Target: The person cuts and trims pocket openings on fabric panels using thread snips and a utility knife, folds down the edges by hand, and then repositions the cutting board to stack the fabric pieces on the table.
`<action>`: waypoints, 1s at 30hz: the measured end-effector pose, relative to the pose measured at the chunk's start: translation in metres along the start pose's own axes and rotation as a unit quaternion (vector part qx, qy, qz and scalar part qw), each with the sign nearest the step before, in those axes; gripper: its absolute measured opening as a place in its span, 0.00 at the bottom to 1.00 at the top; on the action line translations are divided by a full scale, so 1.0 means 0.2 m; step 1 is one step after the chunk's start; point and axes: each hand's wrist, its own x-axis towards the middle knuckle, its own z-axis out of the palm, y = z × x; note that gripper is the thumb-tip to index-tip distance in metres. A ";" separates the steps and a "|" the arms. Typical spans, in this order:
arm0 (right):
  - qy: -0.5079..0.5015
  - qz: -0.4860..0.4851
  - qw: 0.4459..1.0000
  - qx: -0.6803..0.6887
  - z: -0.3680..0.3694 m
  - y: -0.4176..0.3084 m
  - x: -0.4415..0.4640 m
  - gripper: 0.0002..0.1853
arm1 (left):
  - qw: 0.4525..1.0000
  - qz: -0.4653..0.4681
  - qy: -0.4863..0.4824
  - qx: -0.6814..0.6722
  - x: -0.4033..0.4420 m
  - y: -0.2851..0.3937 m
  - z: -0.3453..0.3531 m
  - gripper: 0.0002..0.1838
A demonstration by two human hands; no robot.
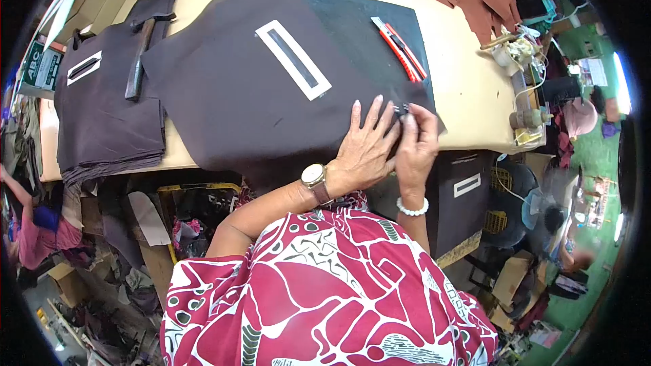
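Note:
A dark brown sheet (224,88), which looks like leather or vinyl, lies across the table under my hands. It carries a white rectangular frame (272,39) around a dark slot. My left hand (366,146), with a watch at the wrist, rests on the sheet's near right part, fingers spread. Right beside it, my right hand (417,146), wearing a white bead bracelet, pinches a small dark piece (401,110) with thumb and forefinger. That piece is mostly covered by the fingertips, so its kind is unclear. A red-and-white box cutter (401,51) lies beyond my hands on a dark green mat (366,17).
At the left, a hammer (141,57) lies on a stack of dark brown pieces (112,115). Reddish-brown scraps (468,0) cover the far right. Containers (525,118) stand at the table's right edge. Other people are partly visible at both sides.

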 end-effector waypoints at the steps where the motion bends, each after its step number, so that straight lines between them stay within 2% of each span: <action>1: 0.004 0.003 0.999 -0.035 -0.03 0.04 0.01 0.07 | 0.999 0.007 0.024 -0.027 -0.02 0.00 -0.03 0.34; 2: 0.007 0.007 0.998 -0.069 -0.07 0.09 0.02 0.07 | 0.999 -0.007 0.034 -0.023 -0.02 -0.02 -0.08 0.34; 3: 0.003 -0.068 0.980 -0.184 -0.11 0.16 0.04 0.07 | 0.999 -0.019 0.042 -0.021 -0.03 -0.05 -0.14 0.34; 6: 0.012 -0.166 0.932 -0.323 -0.14 0.08 0.13 0.07 | 0.993 -0.073 0.081 0.055 -0.05 -0.19 -0.34 0.34; 8: 0.005 -0.178 0.932 -0.316 -0.11 0.04 0.26 0.09 | 0.976 -0.137 0.095 0.137 -0.07 -0.35 -0.44 0.37; 10: -0.013 -0.200 0.927 -0.317 -0.06 0.05 0.41 0.14 | 0.963 -0.189 0.092 0.168 -0.06 -0.50 -0.52 0.46; 13: -0.094 -0.091 0.930 -0.344 0.05 0.07 0.59 0.18 | 0.958 -0.226 0.067 0.161 -0.06 -0.67 -0.57 0.55; 16: -0.226 0.046 0.932 -0.280 0.09 0.10 0.71 0.20 | 0.958 -0.241 0.039 0.148 -0.08 -0.74 -0.53 0.58; 17: -0.250 0.039 0.934 -0.251 0.09 0.12 0.73 0.17 | 0.961 -0.238 0.047 0.131 -0.09 -0.75 -0.52 0.59; 20: -0.184 -0.111 0.943 -0.253 0.17 0.12 0.66 0.14 | 0.962 -0.241 0.056 0.118 -0.09 -0.77 -0.50 0.61; 21: -0.197 -0.035 0.967 -0.157 0.21 -0.03 0.58 0.11 | 0.962 -0.239 0.059 0.117 -0.09 -0.77 -0.50 0.62; 22: -0.203 -0.099 0.962 -0.154 0.26 -0.07 0.53 0.11 | 0.963 -0.236 0.059 0.116 -0.10 -0.76 -0.51 0.63; 24: -0.234 -0.103 0.960 -0.115 0.36 -0.23 0.39 0.10 | 0.965 -0.228 0.068 0.110 -0.10 -0.76 -0.51 0.64; 26: -0.241 -0.186 0.950 -0.069 0.47 -0.25 0.27 0.17 | 0.966 -0.221 0.089 0.099 -0.10 -0.77 -0.50 0.64; 27: -0.234 -0.242 0.940 -0.052 0.53 -0.22 0.24 0.21 | 0.965 -0.230 0.065 0.110 -0.10 -0.76 -0.52 0.64; 30: -0.248 -0.233 0.933 -0.118 0.59 -0.20 0.19 0.23 | 0.965 -0.227 0.084 0.099 -0.10 -0.76 -0.51 0.62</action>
